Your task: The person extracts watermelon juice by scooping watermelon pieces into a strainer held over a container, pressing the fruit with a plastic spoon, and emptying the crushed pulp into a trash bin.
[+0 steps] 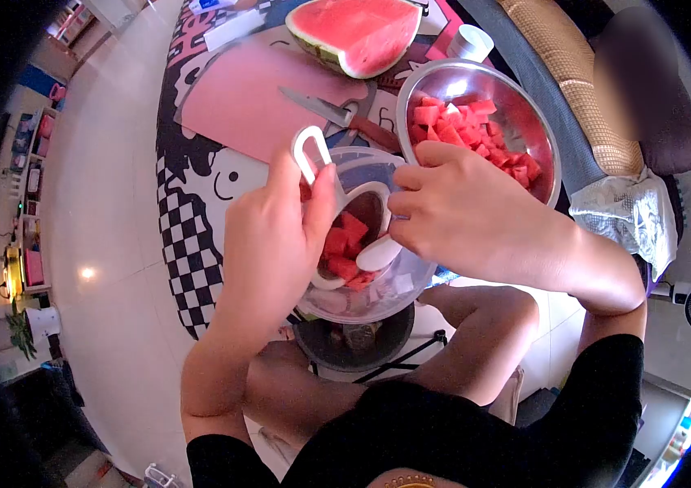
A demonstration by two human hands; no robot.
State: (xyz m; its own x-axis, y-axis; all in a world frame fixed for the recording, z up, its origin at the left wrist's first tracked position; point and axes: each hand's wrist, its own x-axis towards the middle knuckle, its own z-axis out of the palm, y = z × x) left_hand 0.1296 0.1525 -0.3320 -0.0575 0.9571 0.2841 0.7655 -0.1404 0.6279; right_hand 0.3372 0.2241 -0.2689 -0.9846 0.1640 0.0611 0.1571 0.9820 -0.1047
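Note:
My left hand [272, 232] is closed around the white handle of a strainer [374, 190], which rests over a clear plastic bowl [390, 305]. Red watermelon chunks [345, 242] lie inside the strainer. My right hand [476, 207] grips a white spoon [379, 254], its rounded end down against the chunks. Part of the spoon's handle is hidden by my fingers. Just beyond my right hand, a steel bowl [546, 134] holds many watermelon cubes [467, 126].
A knife [337, 110] lies with its blade on a pink cutting board [236, 102]. Behind it sits a large cut watermelon piece [358, 37]. A white cup [471, 42] stands beside the steel bowl. Below the table edge is a dark bin [386, 346].

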